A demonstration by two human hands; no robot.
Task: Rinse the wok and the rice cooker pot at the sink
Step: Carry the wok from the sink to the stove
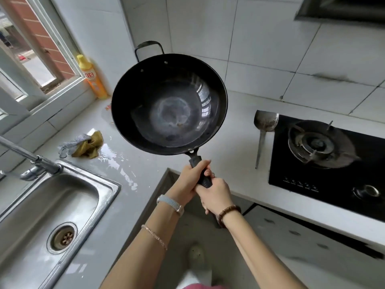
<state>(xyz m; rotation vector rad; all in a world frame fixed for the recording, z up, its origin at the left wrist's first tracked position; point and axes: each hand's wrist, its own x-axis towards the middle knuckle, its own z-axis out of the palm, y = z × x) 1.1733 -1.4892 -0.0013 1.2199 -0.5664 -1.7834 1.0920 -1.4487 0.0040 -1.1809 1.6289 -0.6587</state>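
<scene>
Right hand [216, 195] and left hand [190, 180] are gripping the handle [195, 159], holding the wok [168, 103] over the worktop [235, 147], sink [41, 205] lying at eight o'clock.

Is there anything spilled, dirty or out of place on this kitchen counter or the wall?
Yes. A puddle of water lies on the counter beside the crumpled cloths, right of the sink. A dark smear marks the wall tile above the stove. The wok shows pale residue at its bottom.
</scene>
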